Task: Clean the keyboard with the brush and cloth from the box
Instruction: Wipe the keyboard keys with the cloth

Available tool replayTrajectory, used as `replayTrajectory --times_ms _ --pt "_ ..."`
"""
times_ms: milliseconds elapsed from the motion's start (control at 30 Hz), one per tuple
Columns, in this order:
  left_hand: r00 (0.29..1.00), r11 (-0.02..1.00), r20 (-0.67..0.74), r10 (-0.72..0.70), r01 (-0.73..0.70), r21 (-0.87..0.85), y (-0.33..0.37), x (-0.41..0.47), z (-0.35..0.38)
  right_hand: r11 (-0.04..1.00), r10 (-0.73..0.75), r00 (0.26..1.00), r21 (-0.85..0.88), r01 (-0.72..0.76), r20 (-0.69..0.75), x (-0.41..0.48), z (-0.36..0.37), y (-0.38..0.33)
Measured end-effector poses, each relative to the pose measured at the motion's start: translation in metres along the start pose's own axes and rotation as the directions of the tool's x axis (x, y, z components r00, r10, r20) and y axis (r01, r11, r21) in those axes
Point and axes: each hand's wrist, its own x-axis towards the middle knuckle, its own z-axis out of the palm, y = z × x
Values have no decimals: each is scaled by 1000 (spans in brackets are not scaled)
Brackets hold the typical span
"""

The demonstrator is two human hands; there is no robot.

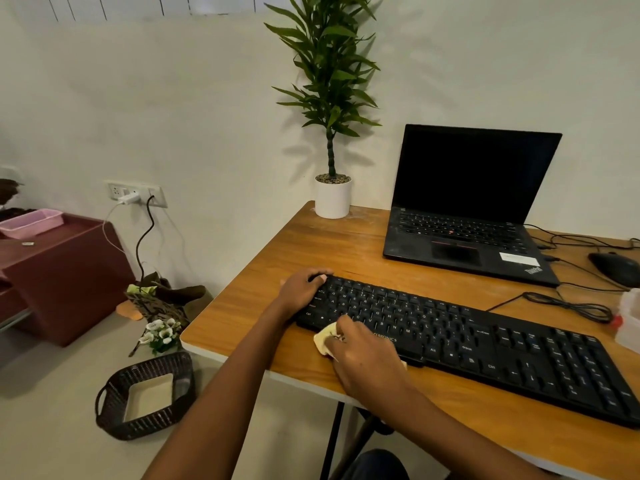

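A black full-size keyboard (485, 344) lies slantwise across the wooden desk (277, 258). My left hand (301, 289) grips the keyboard's far left corner, fingers curled over its top edge. My right hand (363, 358) holds a pale yellow cloth (325, 339) bunched under the fingers and presses it on the keyboard's front left edge, near the space bar. No brush is in view. A clear plastic box (628, 320) shows partly at the right edge of the desk.
An open black laptop (467, 216) stands behind the keyboard, a black mouse (614, 268) and cables to its right. A white potted plant (333, 197) sits at the desk's far corner. On the floor left lie a dark woven basket (145, 396) and flowers (159, 336).
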Motion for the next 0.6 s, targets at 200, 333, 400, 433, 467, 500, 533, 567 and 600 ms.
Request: replayTrajectory --times_ms 200,333,400,433,467,500,533,567,600 --pt "999 999 -18 35 -36 -21 -2 2 3 1000 20 998 -8 -19 55 30 1 -28" --pt "999 999 2 46 -46 -29 -8 4 4 998 54 997 22 -56 57 30 0 -30" --pt "999 999 13 51 -50 -13 -11 6 4 992 91 993 84 -98 74 9 -4 -14" --pt "999 999 10 47 -46 -8 -12 6 4 982 131 988 125 -141 86 -5 -7 -3" --pt "999 999 4 50 -50 -6 -13 8 4 971 178 980 145 -190 90 -21 -13 8" --pt "998 998 3 56 -56 -4 -14 9 4 956 228 970 169 -239 85 -35 -20 17" --pt "998 998 6 60 -60 -3 -14 9 4 940 277 957 181 -289 87 -47 -26 23" --pt "998 998 6 59 -59 -5 -13 9 4 931 310 947 177 -320 82 -54 -31 26" --pt "999 999 9 54 -54 -1 -12 8 4 927 322 941 166 -336 106 -56 -34 26"
